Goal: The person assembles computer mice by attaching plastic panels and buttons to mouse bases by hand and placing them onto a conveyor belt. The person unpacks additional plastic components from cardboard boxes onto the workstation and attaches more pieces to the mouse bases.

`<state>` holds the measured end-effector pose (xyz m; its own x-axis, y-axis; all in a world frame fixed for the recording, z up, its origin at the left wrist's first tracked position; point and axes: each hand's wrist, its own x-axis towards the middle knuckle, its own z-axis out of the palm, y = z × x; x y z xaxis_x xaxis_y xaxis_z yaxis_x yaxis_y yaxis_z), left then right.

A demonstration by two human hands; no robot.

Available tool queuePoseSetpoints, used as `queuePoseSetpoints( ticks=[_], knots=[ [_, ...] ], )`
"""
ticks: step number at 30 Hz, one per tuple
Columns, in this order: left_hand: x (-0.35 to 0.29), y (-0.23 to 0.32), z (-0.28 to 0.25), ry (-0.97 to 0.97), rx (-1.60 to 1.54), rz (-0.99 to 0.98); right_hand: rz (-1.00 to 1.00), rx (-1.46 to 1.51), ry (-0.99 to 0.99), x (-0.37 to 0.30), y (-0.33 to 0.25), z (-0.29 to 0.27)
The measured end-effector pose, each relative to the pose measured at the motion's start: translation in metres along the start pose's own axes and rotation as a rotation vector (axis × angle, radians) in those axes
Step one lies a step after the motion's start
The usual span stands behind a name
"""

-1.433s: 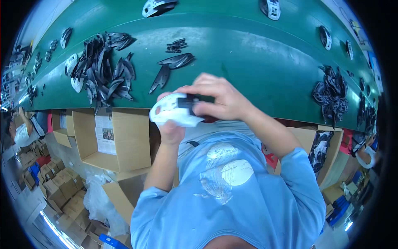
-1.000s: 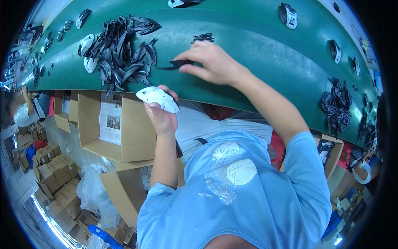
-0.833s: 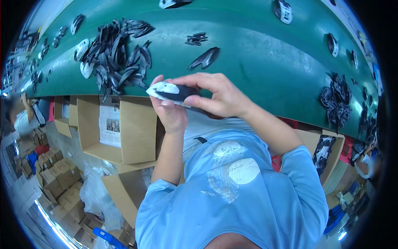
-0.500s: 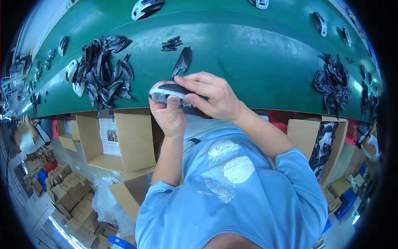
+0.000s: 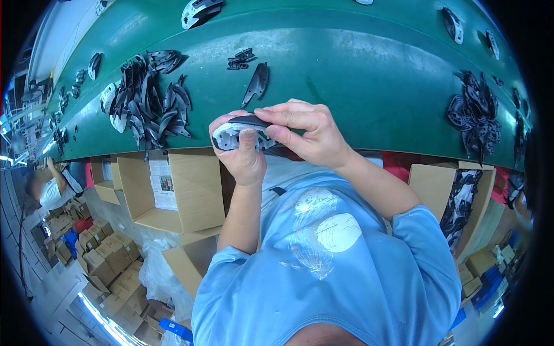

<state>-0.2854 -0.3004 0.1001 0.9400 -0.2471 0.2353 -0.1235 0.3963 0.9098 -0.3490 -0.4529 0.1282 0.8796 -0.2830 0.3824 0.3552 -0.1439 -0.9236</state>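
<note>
My left hand (image 5: 247, 164) is closed around a white plastic shell (image 5: 227, 140), its thumb on the near side, where openings and dark inner parts show. Along the upper edge of that shell lies a curved black plastic piece (image 5: 249, 120). The thumb and fingers of my right hand (image 5: 316, 134) pinch the right end of this black piece, against the shell. Just beyond my hands, a loose black curved plastic piece (image 5: 257, 83) rests on the green table (image 5: 358, 98). Farther back lies a small cluster of short black parts (image 5: 240, 58).
To the left is a heap of black curved pieces (image 5: 151, 98) with white shells beside it. Another heap of black parts (image 5: 476, 115) lies at the right. Open cardboard boxes (image 5: 199, 190) stand below the table's near edge. A person (image 5: 53, 193) is at the far left.
The white shell has turned in my hands, so more of its openings and inner parts show. My right fingers stay on the black piece. The whole view has shifted slightly.
</note>
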Motion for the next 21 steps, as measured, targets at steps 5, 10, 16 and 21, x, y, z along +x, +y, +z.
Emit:
queuePoseSetpoints(
  ticks=[5,10,16,21],
  knots=[
    [-0.004,0.0,0.003,0.012,-0.003,-0.03,-0.007,-0.037,-0.03,-0.004,-0.001,-0.006],
    [-0.004,-0.001,0.009,0.089,-0.029,-0.135,-0.066,-0.271,-0.047,-0.011,-0.003,-0.001],
    [0.003,-0.001,0.024,-0.113,0.005,0.01,0.144,0.422,0.167,-0.049,0.022,0.012],
    [0.024,-0.004,0.038,-0.319,0.029,0.378,0.344,0.779,-0.048,-0.042,0.002,0.01]
  ],
)
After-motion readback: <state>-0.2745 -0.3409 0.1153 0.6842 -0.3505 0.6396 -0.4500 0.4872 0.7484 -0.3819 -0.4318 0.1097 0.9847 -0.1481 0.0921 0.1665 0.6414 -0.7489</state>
